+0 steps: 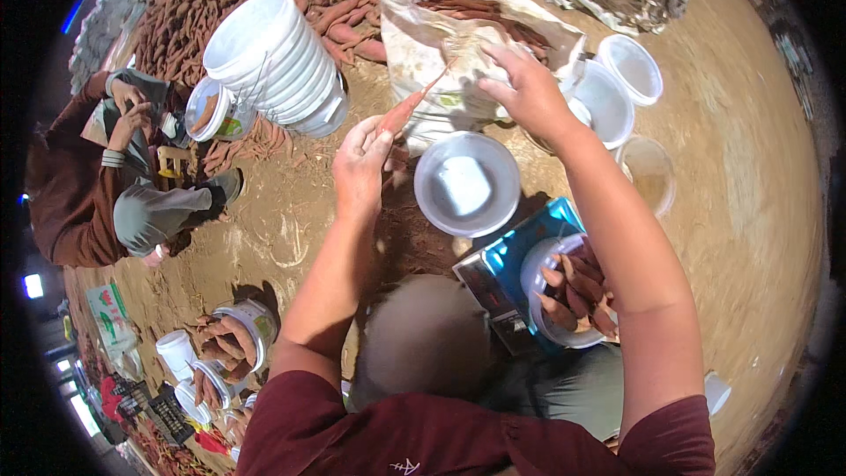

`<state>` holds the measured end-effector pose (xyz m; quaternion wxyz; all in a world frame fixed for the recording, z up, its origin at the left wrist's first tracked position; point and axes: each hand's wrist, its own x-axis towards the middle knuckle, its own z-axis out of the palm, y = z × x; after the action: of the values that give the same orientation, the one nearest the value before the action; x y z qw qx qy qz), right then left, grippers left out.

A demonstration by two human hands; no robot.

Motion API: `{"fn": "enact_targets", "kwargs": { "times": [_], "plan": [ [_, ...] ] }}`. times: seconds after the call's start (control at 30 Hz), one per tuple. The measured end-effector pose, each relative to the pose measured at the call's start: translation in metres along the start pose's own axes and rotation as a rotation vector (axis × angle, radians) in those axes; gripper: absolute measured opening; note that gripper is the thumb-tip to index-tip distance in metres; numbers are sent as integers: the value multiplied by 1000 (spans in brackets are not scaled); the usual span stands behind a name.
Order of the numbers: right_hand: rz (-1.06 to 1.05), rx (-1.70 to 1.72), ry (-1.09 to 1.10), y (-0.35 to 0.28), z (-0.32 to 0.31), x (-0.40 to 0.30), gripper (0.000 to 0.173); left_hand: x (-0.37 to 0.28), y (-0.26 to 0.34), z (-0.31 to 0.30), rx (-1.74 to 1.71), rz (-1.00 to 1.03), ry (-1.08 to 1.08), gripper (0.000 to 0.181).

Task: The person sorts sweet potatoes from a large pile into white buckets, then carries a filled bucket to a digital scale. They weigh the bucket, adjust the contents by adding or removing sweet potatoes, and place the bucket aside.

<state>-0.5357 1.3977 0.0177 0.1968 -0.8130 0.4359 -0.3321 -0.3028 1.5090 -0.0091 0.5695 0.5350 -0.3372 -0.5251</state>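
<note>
My left hand (360, 162) grips the thick end of a slender sweet potato (402, 114), whose thin root tip points up and to the right. To the right of that tip, my right hand (522, 86) is raised with its fingers apart and nothing visible in it. Beyond both hands stands an open white woven sack (423, 46) with sweet potatoes (462, 5) inside. A round white plastic bucket (429, 211) is below and between my hands, sunlight falling on its bottom. Partly behind my right forearm, another bucket (535, 277) holds several sweet potatoes (578, 291).
A shiny blue box (492, 264) lies beside the filled bucket. Stacked white buckets (277, 59) stand before a large sweet potato heap (198, 20). A seated person (86, 192) is at the left. More buckets stand right (608, 106) and lower left (248, 324).
</note>
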Motion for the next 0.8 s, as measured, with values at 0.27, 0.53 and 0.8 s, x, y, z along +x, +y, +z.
{"fn": "enact_targets", "kwargs": {
  "times": [0.27,0.53,0.8],
  "plan": [
    [-287,-424,16,-21,-99,-67,22,-49,54,105,420,277,-215,27],
    [-91,-637,286,-82,-175,-157,20,-124,74,159,685,841,-357,28],
    [209,-156,566,-192,-261,-319,21,-313,104,204,614,914,-421,28]
  ]
}}
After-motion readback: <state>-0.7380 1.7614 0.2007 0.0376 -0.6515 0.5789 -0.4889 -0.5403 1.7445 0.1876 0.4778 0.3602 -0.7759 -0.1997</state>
